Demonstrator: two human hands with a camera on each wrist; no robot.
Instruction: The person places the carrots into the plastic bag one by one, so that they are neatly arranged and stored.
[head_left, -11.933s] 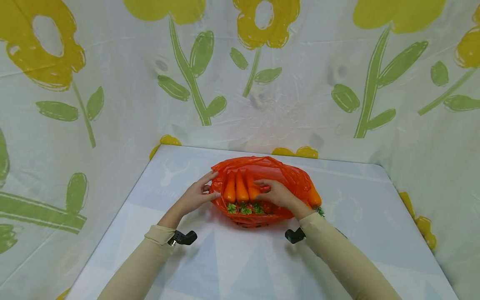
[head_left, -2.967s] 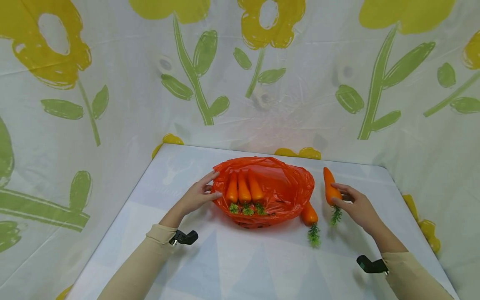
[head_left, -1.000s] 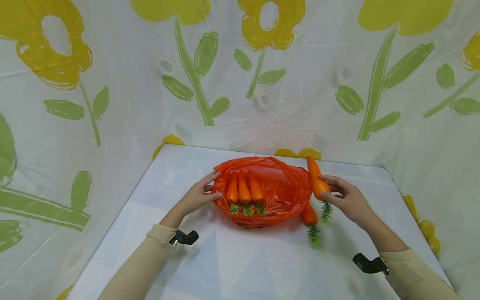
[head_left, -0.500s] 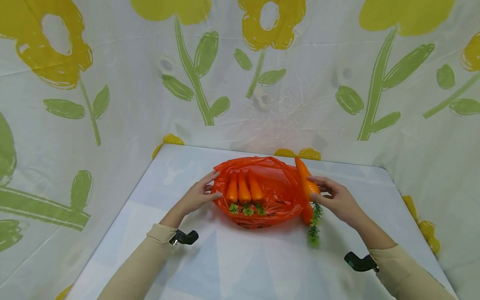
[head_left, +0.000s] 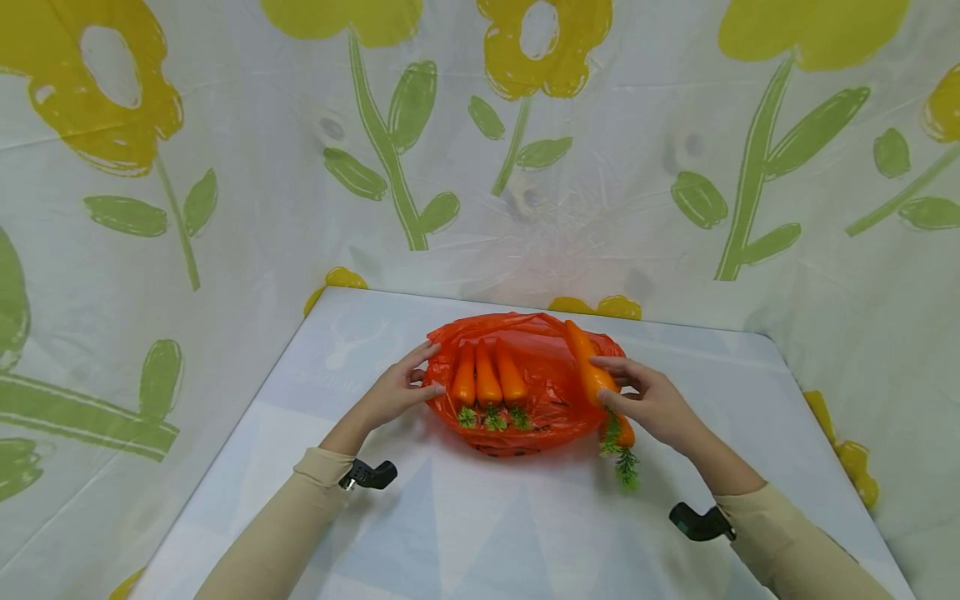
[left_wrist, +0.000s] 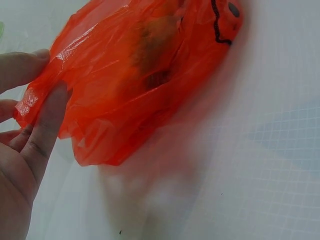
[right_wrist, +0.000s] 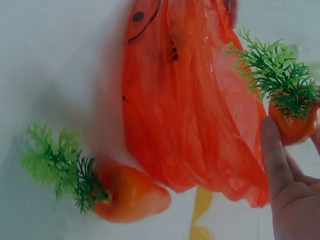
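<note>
A red plastic bag (head_left: 551, 432) lies on the table with its mouth spread wide. Three orange carrots (head_left: 487, 385) with short green tops rest side by side in its left part. My left hand (head_left: 392, 392) grips the bag's left edge between thumb and fingers, as the left wrist view shows on the bag's film (left_wrist: 120, 85). My right hand (head_left: 656, 402) pinches another carrot (head_left: 581, 354) near its leafy end, tip pointing away, over the bag's right part. In the right wrist view, green leaves (right_wrist: 275, 75) top this held carrot.
One more carrot (right_wrist: 130, 195) with a leafy top lies on the table against the bag's right side. The white table (head_left: 450, 533) has pale blue triangles. A flower-printed curtain (head_left: 600, 192) stands behind it and at both sides.
From the table at the right, my right hand has brought its carrot leftward over the bag's right rim. Earlier it reached into the bag. My left hand stays at the left edge.
</note>
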